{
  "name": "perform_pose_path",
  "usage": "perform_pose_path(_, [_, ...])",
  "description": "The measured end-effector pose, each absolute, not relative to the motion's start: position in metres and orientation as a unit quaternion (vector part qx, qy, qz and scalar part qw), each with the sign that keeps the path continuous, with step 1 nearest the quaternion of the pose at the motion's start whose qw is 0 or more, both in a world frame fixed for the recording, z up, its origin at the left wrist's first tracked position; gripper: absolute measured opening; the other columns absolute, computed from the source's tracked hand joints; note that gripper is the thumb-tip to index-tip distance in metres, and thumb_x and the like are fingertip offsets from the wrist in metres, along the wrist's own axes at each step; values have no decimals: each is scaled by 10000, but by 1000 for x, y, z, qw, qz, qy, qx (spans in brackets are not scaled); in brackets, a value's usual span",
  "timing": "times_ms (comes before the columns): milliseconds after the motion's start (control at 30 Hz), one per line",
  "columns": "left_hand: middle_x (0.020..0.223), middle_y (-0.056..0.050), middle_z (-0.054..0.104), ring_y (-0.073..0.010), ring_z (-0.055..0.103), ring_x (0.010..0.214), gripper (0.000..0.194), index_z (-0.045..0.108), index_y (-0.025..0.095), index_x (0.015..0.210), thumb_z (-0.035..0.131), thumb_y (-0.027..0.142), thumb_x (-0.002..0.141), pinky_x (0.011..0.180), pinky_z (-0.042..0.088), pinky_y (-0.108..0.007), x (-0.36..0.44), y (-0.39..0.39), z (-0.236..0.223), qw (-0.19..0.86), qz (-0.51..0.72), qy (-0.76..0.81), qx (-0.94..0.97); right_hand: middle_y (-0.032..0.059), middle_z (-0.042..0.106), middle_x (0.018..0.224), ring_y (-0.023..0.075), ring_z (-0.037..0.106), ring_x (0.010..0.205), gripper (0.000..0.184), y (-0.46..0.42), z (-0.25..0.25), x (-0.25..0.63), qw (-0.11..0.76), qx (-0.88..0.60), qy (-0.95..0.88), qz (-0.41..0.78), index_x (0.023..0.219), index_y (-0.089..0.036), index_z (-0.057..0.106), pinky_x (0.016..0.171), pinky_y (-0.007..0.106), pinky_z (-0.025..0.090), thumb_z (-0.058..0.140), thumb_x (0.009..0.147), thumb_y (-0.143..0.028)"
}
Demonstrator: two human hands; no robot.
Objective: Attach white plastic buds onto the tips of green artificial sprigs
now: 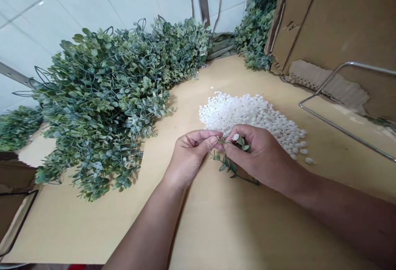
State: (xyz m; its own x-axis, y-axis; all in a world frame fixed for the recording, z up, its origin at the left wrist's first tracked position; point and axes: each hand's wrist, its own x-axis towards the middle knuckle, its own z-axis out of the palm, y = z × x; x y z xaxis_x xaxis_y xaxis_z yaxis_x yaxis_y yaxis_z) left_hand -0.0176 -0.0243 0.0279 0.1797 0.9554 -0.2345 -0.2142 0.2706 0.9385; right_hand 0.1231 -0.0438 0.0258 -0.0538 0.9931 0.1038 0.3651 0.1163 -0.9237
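My left hand [192, 151] and my right hand [258, 154] meet over the middle of a light wooden table [232, 228]. Both are closed in a pinch on one small artificial green sprig [230, 166]; its leafy stem trails down below my right palm. A tiny white piece shows at my right fingertips, touching the sprig's tip. Just behind my hands lies a heap of small white beads [252, 115], a few of them scattered to the right.
A big pile of finished green sprigs [108, 100] covers the table's left and back. More greenery [256, 26] leans at the back right beside a cardboard box [337, 26]. A metal wire frame [340, 127] lies at the right. White floor tiles lie beyond.
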Motion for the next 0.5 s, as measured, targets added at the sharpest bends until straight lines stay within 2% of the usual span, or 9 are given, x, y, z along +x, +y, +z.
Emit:
perform_pose_path(233, [615, -8, 705, -88, 602, 534, 88, 733, 167, 681, 770, 207, 613, 590, 501, -206, -16, -27, 25, 576, 464, 490, 461, -61, 328, 464, 79, 316, 447, 169, -43, 28, 124, 395, -574, -611, 377, 543, -192, 432, 407, 214, 258, 518, 670, -263])
perform_pose_path(500, [644, -12, 719, -99, 617, 564, 65, 736, 179, 663, 769, 187, 607, 618, 513, -213, -16, -28, 28, 565, 459, 496, 473, -53, 357, 483, 84, 333, 474, 165, -43, 28, 123, 394, -571, -616, 372, 553, -187, 444, 424, 209, 284, 529, 678, -253])
